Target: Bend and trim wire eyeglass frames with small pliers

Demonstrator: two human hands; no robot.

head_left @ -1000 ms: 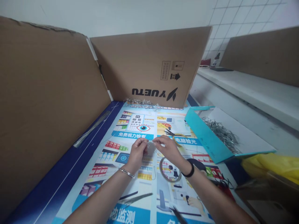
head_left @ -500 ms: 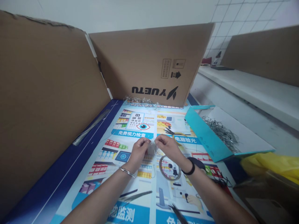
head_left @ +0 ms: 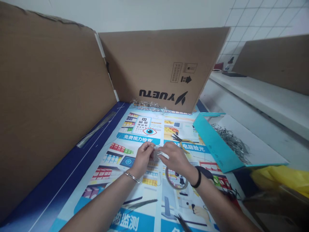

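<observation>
In front of me my left hand (head_left: 143, 158) pinches a small, clear, crinkled plastic piece (head_left: 157, 155) between thumb and fingertips. My right hand (head_left: 176, 157) meets it from the other side, thumb and forefinger at the same plastic; fine detail there is too small to make out. From near the hands a thin bent wire (head_left: 159, 180) hangs or lies over the printed sheet. Just under my right wrist lies a grey ring (head_left: 167, 178), like a coil or tape roll. Pliers with yellow handles (head_left: 180, 139) rest beyond the right hand.
A turquoise box (head_left: 209, 141) at right holds tangled wires (head_left: 233, 140). Straight wire strips (head_left: 142, 203) and a dark-tipped tool (head_left: 182, 223) lie nearer me. More clear pieces (head_left: 151, 104) line the foot of the cardboard panel (head_left: 145, 64). Yellow plastic (head_left: 280, 178) sits right.
The right hand's fingers have shifted from a tight pinch to lying across the plastic, thumb lower and forefinger above. My left hand has stayed nearly in place. The view has turned slightly.
</observation>
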